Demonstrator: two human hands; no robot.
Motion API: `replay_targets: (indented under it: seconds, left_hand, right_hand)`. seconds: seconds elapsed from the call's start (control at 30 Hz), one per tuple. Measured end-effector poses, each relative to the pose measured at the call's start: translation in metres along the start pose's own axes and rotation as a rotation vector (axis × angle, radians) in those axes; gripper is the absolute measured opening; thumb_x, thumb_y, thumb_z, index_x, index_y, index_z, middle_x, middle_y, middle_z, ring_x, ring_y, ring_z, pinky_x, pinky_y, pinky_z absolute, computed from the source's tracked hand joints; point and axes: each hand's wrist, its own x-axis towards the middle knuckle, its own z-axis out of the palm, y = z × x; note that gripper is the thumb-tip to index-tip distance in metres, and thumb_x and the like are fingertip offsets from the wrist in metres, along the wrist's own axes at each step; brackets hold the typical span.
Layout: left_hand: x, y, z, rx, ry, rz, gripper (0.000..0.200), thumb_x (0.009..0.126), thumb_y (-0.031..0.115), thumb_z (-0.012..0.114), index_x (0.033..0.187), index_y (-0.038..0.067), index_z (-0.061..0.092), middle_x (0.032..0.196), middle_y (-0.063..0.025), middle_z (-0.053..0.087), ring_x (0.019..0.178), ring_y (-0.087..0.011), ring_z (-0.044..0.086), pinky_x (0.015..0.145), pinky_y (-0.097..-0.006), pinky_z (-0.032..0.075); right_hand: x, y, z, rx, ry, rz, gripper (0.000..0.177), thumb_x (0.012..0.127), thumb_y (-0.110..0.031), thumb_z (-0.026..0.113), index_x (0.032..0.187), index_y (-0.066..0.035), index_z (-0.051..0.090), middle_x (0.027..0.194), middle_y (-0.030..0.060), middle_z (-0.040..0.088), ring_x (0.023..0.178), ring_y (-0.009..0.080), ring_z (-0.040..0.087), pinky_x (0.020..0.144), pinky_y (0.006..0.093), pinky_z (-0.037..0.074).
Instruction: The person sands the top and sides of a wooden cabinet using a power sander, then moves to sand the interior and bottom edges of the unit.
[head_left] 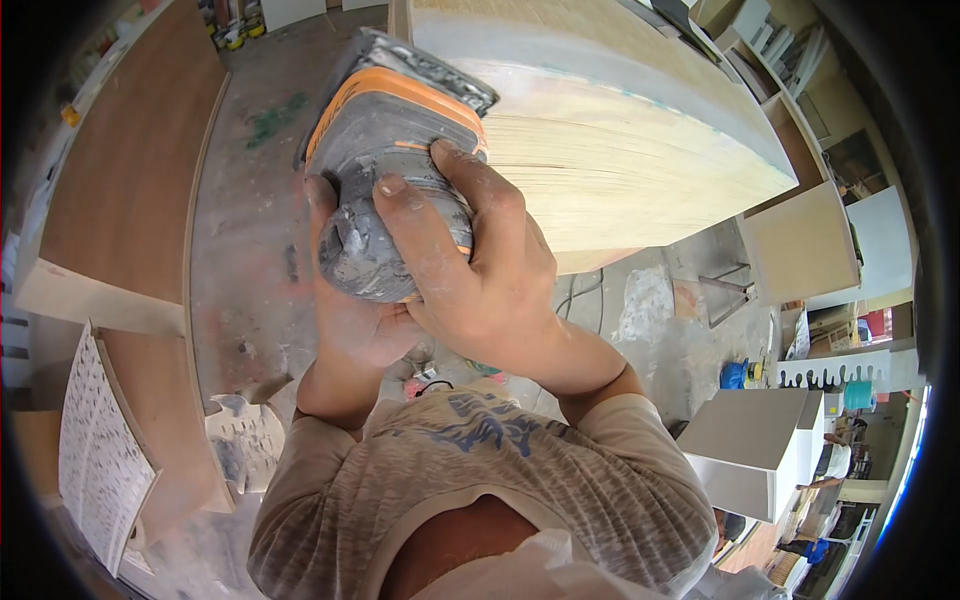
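A dusty grey-and-orange electric sander [400,170] is held up in front of my chest, tilted, with its dark sanding pad [425,72] facing away from me. My right hand [490,255] grips the body from the right, fingers curled over the housing. From the left and below, my left hand [345,315] wraps the other side; most of its fingers are hidden behind the tool. The pad's right end overlaps the near-left edge of a large pale plywood box [610,165], whose light wood face shows fine grain lines.
A brown wooden panel unit [135,150] stands along the left. Speckled boards [100,450] lean at lower left. A cable [590,295] and a metal frame [728,290] lie on the dusty floor. At lower right stands a white cabinet [745,430], with people working farther back.
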Motion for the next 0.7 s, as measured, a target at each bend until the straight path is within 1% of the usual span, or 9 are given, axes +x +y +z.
replay_targets:
  seconds: [0.17, 0.23, 0.37, 0.43, 0.5, 0.53, 0.6, 0.63, 0.7]
  left_hand:
    - [-0.001, -0.007, -0.003, 0.005, -0.032, -0.016, 0.068, 0.095, 0.063, 0.032, 0.136, 0.009, 0.04, 0.131, -0.0104, 0.05, 0.119, -0.0226, 0.053, 0.098, -0.0396, 0.046]
    - [0.0, -0.007, -0.003, -0.067, -0.049, -0.076, 0.066, 0.097, 0.059, 0.031, 0.139, 0.009, 0.036, 0.134, -0.011, 0.047, 0.121, -0.0235, 0.05, 0.099, -0.0407, 0.044]
    - [0.014, -0.006, -0.011, -0.154, -0.155, -0.161, 0.062, 0.1, 0.054, 0.031, 0.142, 0.009, 0.032, 0.139, -0.011, 0.043, 0.125, -0.0237, 0.047, 0.102, -0.0411, 0.041]
    - [0.017, -0.008, -0.012, -0.171, -0.254, -0.206, 0.061, 0.1, 0.053, 0.032, 0.142, 0.009, 0.032, 0.14, -0.0105, 0.042, 0.126, -0.0229, 0.046, 0.104, -0.0405, 0.04]
    - [0.016, -0.019, -0.002, 0.063, -0.298, 0.044, 0.062, 0.098, 0.055, 0.035, 0.139, 0.009, 0.037, 0.137, -0.0105, 0.046, 0.124, -0.0239, 0.049, 0.103, -0.0405, 0.041]
    - [0.015, -0.022, 0.003, 0.063, -0.302, 0.032, 0.062, 0.098, 0.055, 0.035, 0.139, 0.009, 0.037, 0.137, -0.0105, 0.046, 0.124, -0.0239, 0.049, 0.103, -0.0405, 0.041]
    - [0.012, -0.025, 0.01, 0.008, 0.01, -0.029, 0.072, 0.092, 0.066, 0.036, 0.131, 0.006, 0.044, 0.123, -0.0091, 0.056, 0.112, -0.0204, 0.058, 0.094, -0.0342, 0.049]
    - [0.015, -0.027, 0.009, 0.009, 0.005, -0.033, 0.072, 0.092, 0.066, 0.036, 0.131, 0.006, 0.044, 0.123, -0.0091, 0.056, 0.112, -0.0204, 0.058, 0.094, -0.0342, 0.049]
    - [0.024, -0.032, 0.004, 0.009, 0.02, -0.182, 0.071, 0.093, 0.065, 0.037, 0.131, 0.006, 0.045, 0.122, -0.0082, 0.057, 0.113, -0.0175, 0.057, 0.095, -0.0331, 0.048]
  right_hand:
    - [-0.015, 0.005, -0.003, 0.027, -0.101, 0.045, 0.052, 0.063, -0.006, 0.078, 0.113, -0.009, 0.063, 0.107, 0.023, 0.057, 0.084, 0.0318, 0.066, 0.063, 0.0314, 0.057]
    - [-0.022, 0.008, 0.0, 0.03, -0.036, 0.051, 0.044, 0.07, -0.012, 0.068, 0.114, -0.016, 0.063, 0.109, 0.0224, 0.057, 0.069, 0.027, 0.064, 0.052, 0.0301, 0.053]
    - [-0.013, 0.012, -0.001, -0.041, 0.061, 0.055, 0.043, 0.071, -0.011, 0.068, 0.114, -0.015, 0.063, 0.11, 0.0223, 0.057, 0.069, 0.0264, 0.064, 0.051, 0.0299, 0.053]
    - [-0.008, 0.011, -0.005, -0.055, 0.044, 0.078, 0.055, 0.061, -0.009, 0.083, 0.111, -0.006, 0.061, 0.112, 0.0238, 0.055, 0.092, 0.0341, 0.065, 0.072, 0.0338, 0.056]
    - [-0.008, 0.012, -0.007, -0.055, 0.031, 0.063, 0.055, 0.061, -0.009, 0.083, 0.111, -0.005, 0.061, 0.112, 0.0241, 0.055, 0.091, 0.034, 0.065, 0.072, 0.0337, 0.056]
    - [-0.008, 0.013, -0.008, -0.05, 0.016, 0.042, 0.056, 0.06, -0.009, 0.084, 0.111, -0.004, 0.061, 0.112, 0.0244, 0.055, 0.091, 0.034, 0.065, 0.071, 0.0336, 0.056]
    - [-0.017, 0.017, -0.01, -0.06, 0.035, 0.082, 0.053, 0.063, -0.009, 0.078, 0.114, -0.009, 0.061, 0.112, 0.024, 0.056, 0.084, 0.0316, 0.065, 0.064, 0.0324, 0.055]
    - [-0.021, 0.019, -0.01, -0.058, 0.046, 0.113, 0.052, 0.067, -0.008, 0.072, 0.117, -0.013, 0.061, 0.111, 0.0236, 0.057, 0.077, 0.0292, 0.065, 0.058, 0.0312, 0.055]
    - [-0.028, 0.025, -0.016, -0.068, 0.063, 0.151, 0.056, 0.064, -0.01, 0.075, 0.118, -0.011, 0.06, 0.112, 0.0238, 0.057, 0.084, 0.0315, 0.064, 0.063, 0.0336, 0.055]
